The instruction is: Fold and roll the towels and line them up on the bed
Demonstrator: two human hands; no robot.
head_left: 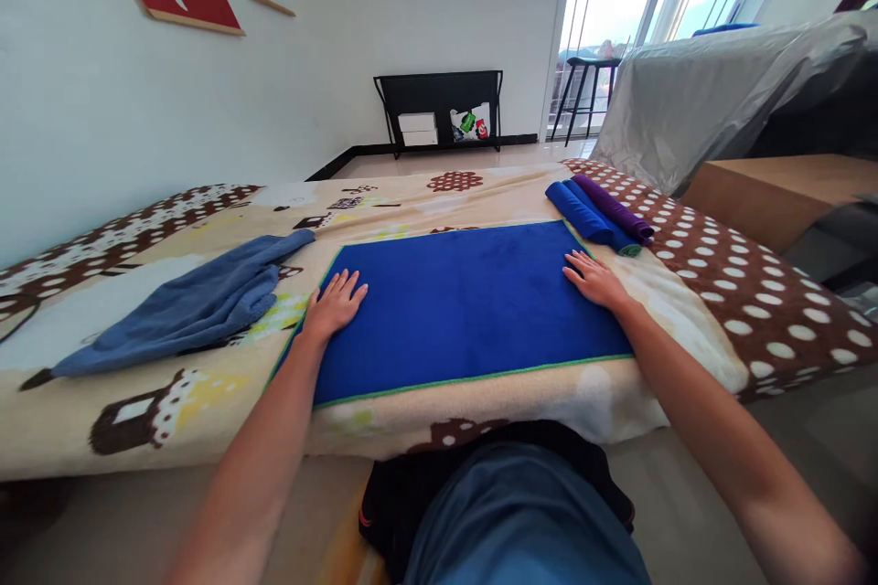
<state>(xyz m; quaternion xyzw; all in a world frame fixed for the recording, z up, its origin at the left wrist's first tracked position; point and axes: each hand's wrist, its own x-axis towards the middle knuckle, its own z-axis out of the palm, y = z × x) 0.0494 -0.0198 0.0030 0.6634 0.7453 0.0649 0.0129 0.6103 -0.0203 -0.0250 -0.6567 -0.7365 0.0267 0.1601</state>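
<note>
In the head view, a blue cloth (459, 311) with a thin green border lies spread flat, near the middle of a patterned blanket (343, 430), its long near edge running close to the blanket's near side. The fabric appears thin, soft and limp; it is probably light, not fragile, and unlikely to slip much on the blanket's fleecy-looking surface. Being pliant, it should crease or drag if pushed from one point, so the corners and the stitched green border offer the surest places to pinch. The left hand (335, 302) rests palm down just inside the cloth's left edge, fingers extended and slightly apart. The right hand (595, 279) lies palm down over the right edge, its fingers also extended and a little apart, their tips on the cloth; neither hand is closed on anything. Both forearms reach from the near side and slant inward toward the far side, the right one more outstretched. Rolled cloths (596, 212), blue and purple, lie just beyond the right hand; a crumpled grey-blue cloth (185, 302) lies to the left, apart from the left hand.
</note>
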